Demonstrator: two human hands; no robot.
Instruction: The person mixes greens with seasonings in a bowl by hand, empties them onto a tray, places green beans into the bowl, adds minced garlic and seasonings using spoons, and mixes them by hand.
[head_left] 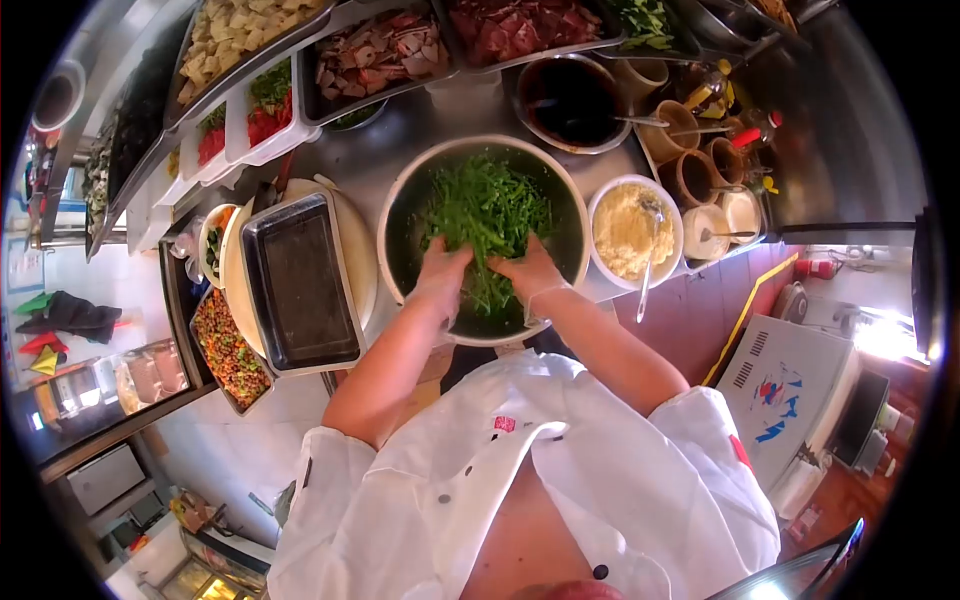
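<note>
A large round bowl [394, 180] with a pale rim stands on the metal counter, holding a heap of chopped greens [490, 205] in thin strips. My left hand [442, 275] is down in the bowl, its fingers curled into the near left side of the heap. On the right side my right hand [532, 275] also digs into the greens, thumb turned inward. Both hands appear to wear thin clear plastic gloves. Greens cover most of the fingertips. Some strips hang between the two hands.
Right of the bowl sits a white bowl of pale yellow crumbly powder [620, 245] with a spoon [645, 285]. Behind are a pan of dark sauce [570, 95] and trays of sliced meat [375, 55]. An empty rectangular metal tray [305, 285] rests on a round board at left.
</note>
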